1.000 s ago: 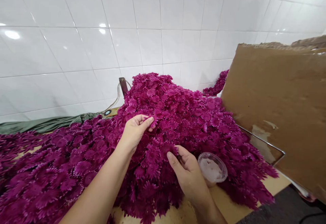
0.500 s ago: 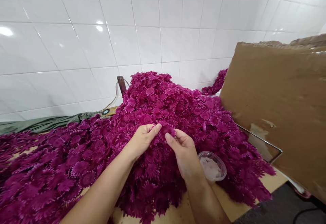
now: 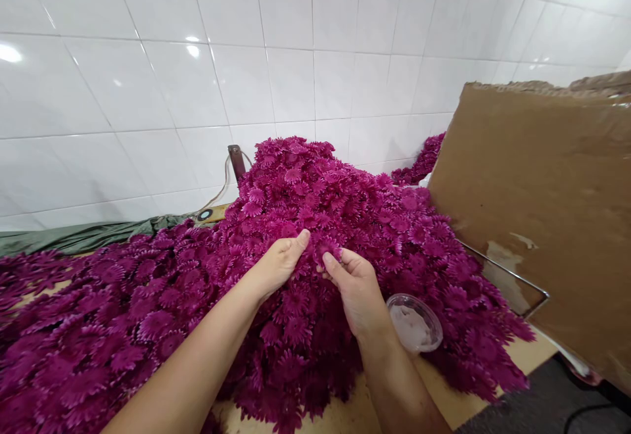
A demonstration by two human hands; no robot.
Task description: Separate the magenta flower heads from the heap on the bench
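Note:
A heap of magenta artificial flower heads [image 3: 315,191] rises in front of me, with fringed, pale-edged petals. Over its near slope, my right hand [image 3: 352,276] pinches one magenta flower [image 3: 329,247] between thumb and fingers. My left hand [image 3: 280,260] is just left of that flower and apart from it. Its thumb points up and its fingers curl inward; whatever they may hold is hidden. By my right wrist sits a round clear plastic tub [image 3: 415,323] with a whitish substance inside.
A large brown cardboard sheet [image 3: 537,204] stands at the right, with a thin metal frame [image 3: 503,266] against its lower part. More flowers [image 3: 98,335] spread left over the wooden tabletop [image 3: 345,414]. Green cloth [image 3: 93,237] lies along the white tiled wall [image 3: 286,79].
My left hand has drawn slightly away from the flower, and a gap shows between the hands. My right hand still holds the flower in nearly the same spot. The view has shifted slightly.

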